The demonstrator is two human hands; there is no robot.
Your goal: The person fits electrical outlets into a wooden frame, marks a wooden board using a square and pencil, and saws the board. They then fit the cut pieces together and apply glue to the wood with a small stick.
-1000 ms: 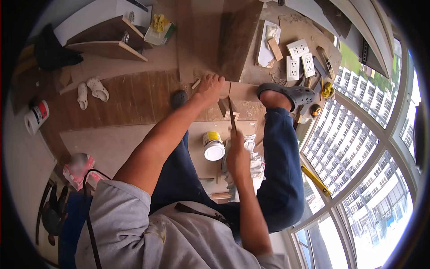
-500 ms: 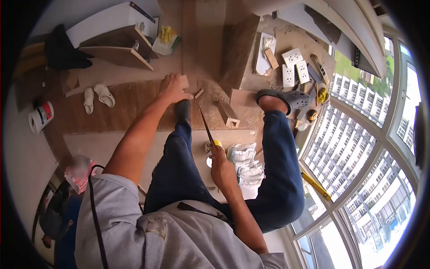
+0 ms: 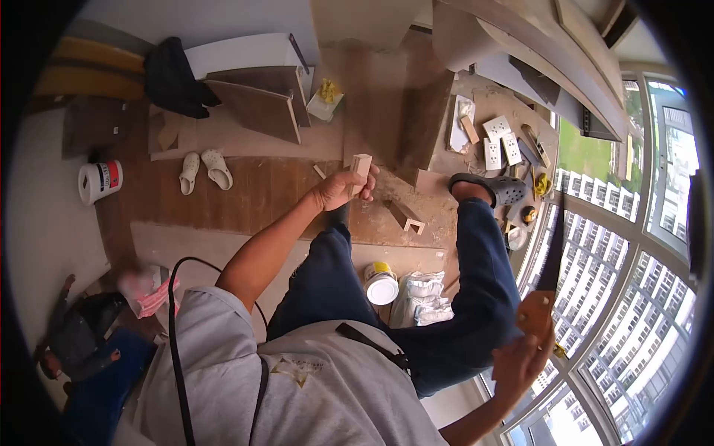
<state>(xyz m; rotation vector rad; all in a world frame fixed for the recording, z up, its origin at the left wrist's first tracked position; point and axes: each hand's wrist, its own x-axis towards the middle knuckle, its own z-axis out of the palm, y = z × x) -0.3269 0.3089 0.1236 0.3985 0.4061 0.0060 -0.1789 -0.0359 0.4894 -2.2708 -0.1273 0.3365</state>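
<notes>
My left hand (image 3: pixel 338 191) is wrapped round a short wooden block (image 3: pixel 360 166), holding it up in front of my lower leg. Out to the right, my right hand (image 3: pixel 517 362) grips the wooden handle of a handsaw (image 3: pixel 535 312), whose dark blade points up across the window. On the dusty floor beyond my knees lies a U-shaped wooden channel piece (image 3: pixel 405 217). A small wood offcut (image 3: pixel 320 172) rests to the left of the block. One of my feet, in a dark clog (image 3: pixel 500 190), is propped on the low wooden surface at right.
Wall sockets (image 3: pixel 510 150), a spirit level (image 3: pixel 535 145) and a tape measure (image 3: pixel 529 215) sit around the raised surface. Between my legs are a white bucket (image 3: pixel 381 288) and plastic bags (image 3: pixel 428 297). Pale clogs (image 3: pixel 216 169) and a tub (image 3: pixel 100 182) stand left; another person (image 3: pixel 93 327) is lower left.
My left hand has come off the floor area and lifted the wooden block. My right hand has swung the saw from between my legs out to the far right, blade up.
</notes>
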